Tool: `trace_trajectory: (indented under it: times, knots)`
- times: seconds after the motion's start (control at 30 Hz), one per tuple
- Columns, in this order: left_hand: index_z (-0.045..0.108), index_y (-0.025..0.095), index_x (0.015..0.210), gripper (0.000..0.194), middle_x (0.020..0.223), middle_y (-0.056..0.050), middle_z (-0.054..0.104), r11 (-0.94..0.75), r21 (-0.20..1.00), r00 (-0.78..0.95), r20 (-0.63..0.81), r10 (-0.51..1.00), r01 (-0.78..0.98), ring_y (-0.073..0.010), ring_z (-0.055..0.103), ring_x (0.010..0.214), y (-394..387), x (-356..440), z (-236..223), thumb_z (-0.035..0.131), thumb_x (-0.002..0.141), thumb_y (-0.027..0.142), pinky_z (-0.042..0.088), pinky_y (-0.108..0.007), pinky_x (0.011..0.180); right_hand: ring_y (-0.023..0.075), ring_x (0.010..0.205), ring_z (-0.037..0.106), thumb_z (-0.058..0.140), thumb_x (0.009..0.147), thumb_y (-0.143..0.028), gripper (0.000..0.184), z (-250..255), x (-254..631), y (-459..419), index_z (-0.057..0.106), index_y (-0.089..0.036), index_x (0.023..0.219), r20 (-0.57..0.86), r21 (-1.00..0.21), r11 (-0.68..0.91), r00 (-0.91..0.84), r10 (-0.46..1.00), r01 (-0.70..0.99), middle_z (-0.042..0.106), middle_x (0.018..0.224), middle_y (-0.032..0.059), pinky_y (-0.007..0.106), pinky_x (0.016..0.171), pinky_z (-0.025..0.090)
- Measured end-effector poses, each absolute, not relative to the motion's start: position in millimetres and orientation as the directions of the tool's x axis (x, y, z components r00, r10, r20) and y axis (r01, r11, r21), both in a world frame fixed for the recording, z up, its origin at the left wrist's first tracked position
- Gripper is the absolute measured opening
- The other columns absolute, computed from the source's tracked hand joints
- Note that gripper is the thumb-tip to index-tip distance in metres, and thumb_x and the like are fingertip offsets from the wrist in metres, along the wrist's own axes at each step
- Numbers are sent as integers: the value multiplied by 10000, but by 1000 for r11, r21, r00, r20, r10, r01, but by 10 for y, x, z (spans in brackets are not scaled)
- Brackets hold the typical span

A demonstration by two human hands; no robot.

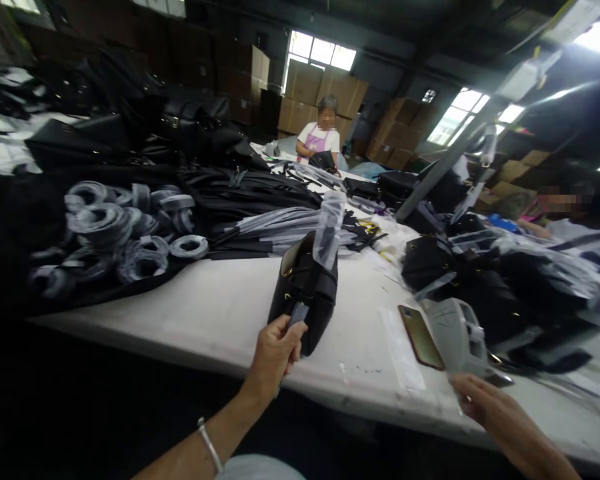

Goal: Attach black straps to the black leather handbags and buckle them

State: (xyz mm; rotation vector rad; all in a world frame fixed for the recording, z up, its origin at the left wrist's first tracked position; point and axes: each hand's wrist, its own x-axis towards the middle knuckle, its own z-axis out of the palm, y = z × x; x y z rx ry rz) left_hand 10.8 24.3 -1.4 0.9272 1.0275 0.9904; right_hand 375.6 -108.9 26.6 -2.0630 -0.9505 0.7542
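Observation:
My left hand (279, 343) is closed around a strap (299, 312) with a grey covering, thumb on top. Right behind it a small black handbag (305, 287) stands on the white table, with gold-coloured metal fittings. Clear plastic wrap (330, 227) sticks up from the bag's top. Over the table's front edge at the right, my right hand (485, 397) has its fingers pressed together. Something thin and see-through seems to hang from its fingertips, too blurred to name. Close to that hand are a translucent plastic container (457, 333) and a phone (421, 337).
Rolled coils of wrapped strap (103, 223) lie in a heap at left. Long black and grey straps (280, 223) spread across the table (220, 293). Plastic-wrapped black bags (480, 287) crowd the right side, beside a slanting metal post (445, 167). A co-worker (323, 137) handles a black item at the far end.

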Motion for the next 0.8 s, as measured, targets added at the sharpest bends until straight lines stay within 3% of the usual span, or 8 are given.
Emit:
trace_trajectory:
  times: [0.1,0.17,0.27,0.37,0.5,0.6,0.8]
  knots:
    - [513,175,723,312,410,107,436,281,936,231,-231,945,-214,-22,280,274,200,106,-46,594,822,460,196,-129,283,128,568,415,665,738,-499,338,670,2948,-667,613,-181,637,-258,-879,-353,301,918,322,472,588,-21,256,546,377]
    - [498,179,706,302,414,100,455,281,935,245,-226,943,-215,-26,306,273,191,97,-63,594,830,437,206,-131,287,122,577,414,699,711,-445,301,886,2363,-390,601,-171,634,-274,-895,-308,148,950,322,484,586,-23,247,551,363]
    - [506,169,680,301,465,58,545,260,935,266,-194,944,-241,-48,440,319,214,79,-50,612,826,410,320,-138,339,100,528,405,717,688,-395,267,979,1652,-64,578,-172,639,-264,-920,-257,20,964,297,492,559,-43,233,513,335]
    - [547,149,694,319,554,15,612,251,927,287,-169,943,-280,-86,569,426,243,50,1,631,820,429,445,-170,440,116,521,496,671,729,-341,231,869,1279,123,525,-189,631,-249,-934,-239,-4,969,265,554,546,-34,240,523,378]
    - [556,147,716,379,553,24,587,253,925,323,-156,933,-283,-63,495,366,258,8,38,604,833,504,357,-154,363,139,527,554,634,770,-329,207,748,1175,221,542,-185,654,-261,-919,-254,21,965,302,605,531,-9,256,539,404]
    - [538,155,695,407,525,40,552,256,926,330,-158,931,-277,-44,419,333,256,-6,9,594,832,534,276,-146,330,122,521,528,652,755,-332,214,766,1180,237,555,-181,639,-258,-897,-270,82,963,349,587,530,-21,237,524,380]
    - [520,170,667,388,508,51,512,249,944,317,-172,933,-218,-50,396,357,261,-10,-37,589,837,513,281,-154,340,101,512,396,681,734,-390,288,769,1198,212,524,-193,596,-212,-848,-279,193,958,450,457,529,-57,229,494,312]
